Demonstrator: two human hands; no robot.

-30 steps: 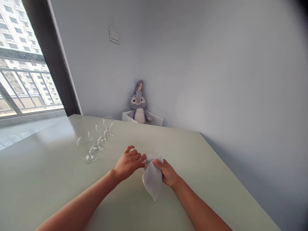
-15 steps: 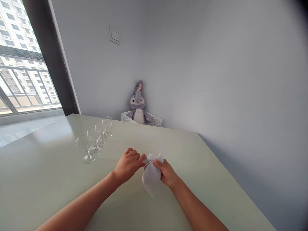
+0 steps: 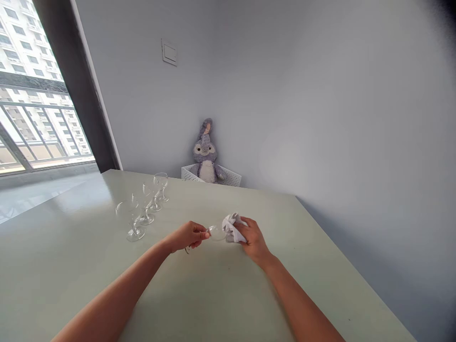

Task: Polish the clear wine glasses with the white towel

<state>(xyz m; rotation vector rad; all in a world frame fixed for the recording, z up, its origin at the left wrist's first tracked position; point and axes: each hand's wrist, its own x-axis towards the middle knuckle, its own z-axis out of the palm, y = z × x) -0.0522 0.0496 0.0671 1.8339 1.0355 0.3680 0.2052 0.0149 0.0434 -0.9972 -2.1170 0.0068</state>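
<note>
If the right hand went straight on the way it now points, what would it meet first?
Most likely the bowl of the stemmed glass, held on its side by the left hand. The white cloth in the right hand lies at the rim, though depth makes contact hard to confirm.

**Head camera: forward and down**

Worn on the person's head, facing forward and downward. Sits close above the left hand [image 3: 188, 236] and right hand [image 3: 254, 242], looking along the pale table [image 3: 213, 294] to the far wall [image 3: 285, 104], with a window [image 3: 42, 95] cut off at the view's left edge.
</note>
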